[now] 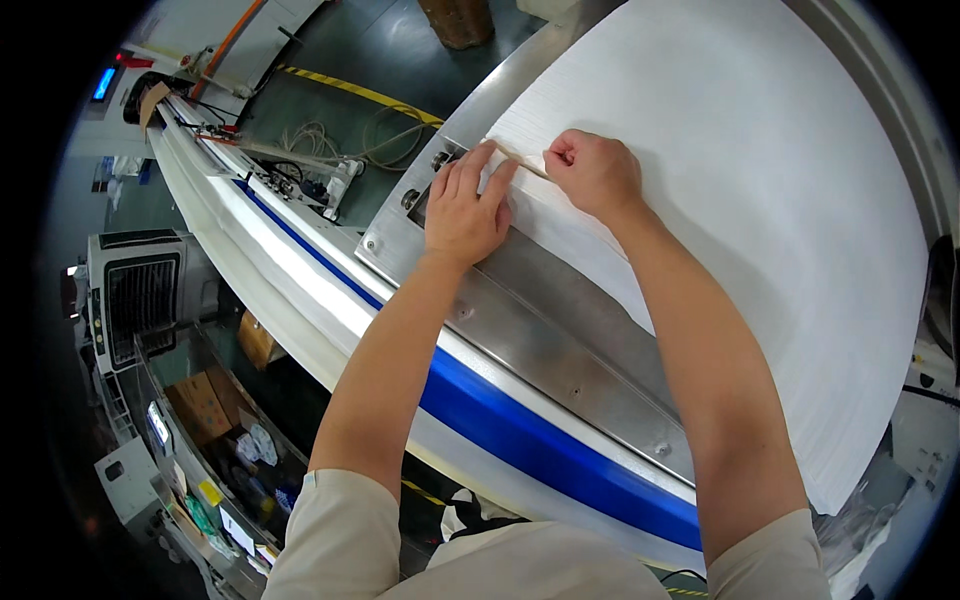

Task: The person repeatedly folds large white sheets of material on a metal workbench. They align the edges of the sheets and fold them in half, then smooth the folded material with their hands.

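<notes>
A big stack of white sheets (740, 150), its layered edge showing, lies on a metal table. At its near left corner my right hand (598, 175) is closed, thumb and fingers pinched at the edge of the sheets; what is between them is too small to make out. My left hand (467, 208) rests beside it with fingers spread, fingertips at the stack's edge and palm over the metal plate (540, 325). A lifted strip of white sheet (570, 215) runs between the two hands and along the plate.
A blue padded strip (540, 455) and a long white rail (290, 270) run along the machine's near side. Small rollers (410, 199) sit at the plate's corner. Cables (390, 140) lie on the green floor beyond. A grey cart (215, 420) with cardboard boxes stands at lower left.
</notes>
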A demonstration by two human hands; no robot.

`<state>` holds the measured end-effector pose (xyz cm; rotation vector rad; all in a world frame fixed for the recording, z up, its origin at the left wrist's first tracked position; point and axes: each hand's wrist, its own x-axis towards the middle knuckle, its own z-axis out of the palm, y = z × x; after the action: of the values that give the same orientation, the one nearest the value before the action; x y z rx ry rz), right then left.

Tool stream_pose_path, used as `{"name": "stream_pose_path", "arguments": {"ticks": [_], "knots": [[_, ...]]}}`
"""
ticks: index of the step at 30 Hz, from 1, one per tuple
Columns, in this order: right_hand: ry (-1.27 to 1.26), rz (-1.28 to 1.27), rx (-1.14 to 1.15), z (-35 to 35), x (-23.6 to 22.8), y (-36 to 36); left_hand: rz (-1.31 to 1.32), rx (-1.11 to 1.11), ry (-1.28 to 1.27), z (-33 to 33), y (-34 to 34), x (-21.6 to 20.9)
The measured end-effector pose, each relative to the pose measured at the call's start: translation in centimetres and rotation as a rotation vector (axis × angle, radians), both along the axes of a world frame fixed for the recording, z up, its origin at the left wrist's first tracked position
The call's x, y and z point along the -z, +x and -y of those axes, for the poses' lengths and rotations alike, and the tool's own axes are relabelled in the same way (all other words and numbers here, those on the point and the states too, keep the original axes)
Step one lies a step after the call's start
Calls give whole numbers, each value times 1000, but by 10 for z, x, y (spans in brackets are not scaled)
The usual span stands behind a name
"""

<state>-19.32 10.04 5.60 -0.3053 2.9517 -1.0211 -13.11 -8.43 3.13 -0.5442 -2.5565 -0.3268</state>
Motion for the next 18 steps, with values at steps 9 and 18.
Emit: {"name": "stream_pose_path", "arguments": {"ticks": [9, 18], "knots": [[-156, -41, -71, -7, -13, 25, 40, 204, -184, 16, -3, -26], [342, 106, 391, -178, -8, 240, 590, 140, -771, -10, -10, -77]]}}
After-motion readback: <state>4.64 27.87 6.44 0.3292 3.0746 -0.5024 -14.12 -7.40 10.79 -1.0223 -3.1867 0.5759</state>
